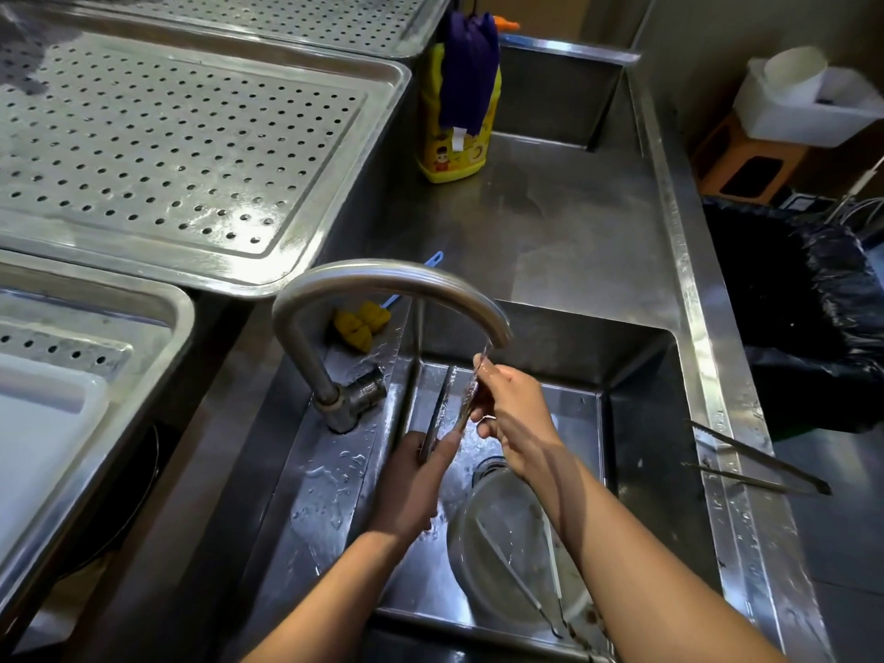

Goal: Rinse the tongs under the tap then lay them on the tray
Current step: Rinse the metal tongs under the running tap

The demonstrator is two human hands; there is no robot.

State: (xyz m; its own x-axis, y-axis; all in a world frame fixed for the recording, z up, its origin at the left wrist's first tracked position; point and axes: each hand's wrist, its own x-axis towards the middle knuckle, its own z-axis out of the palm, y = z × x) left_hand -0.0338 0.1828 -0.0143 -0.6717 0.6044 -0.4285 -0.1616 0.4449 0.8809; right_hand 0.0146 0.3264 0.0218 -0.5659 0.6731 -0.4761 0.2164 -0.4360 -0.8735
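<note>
A curved steel tap [382, 279] arches over the sink [641, 423] and water runs from its spout. Metal tongs [442, 409] stand upright under the stream, arms spread in a V. My left hand [416, 485] is shut on their lower hinge end. My right hand [512, 413] pinches the right arm of the tongs near its tip, right below the spout. A large perforated steel tray [191, 150] lies at the upper left, wet and bare.
A glass bowl [507, 543] with a second pair of tongs lies in the sink basin. A third pair of tongs [760, 466] rests on the sink's right rim. A yellow sponge brush [363, 323], a yellow bottle [454, 122], a black-lined bin [803, 318] and another tray [71, 375] surround the sink.
</note>
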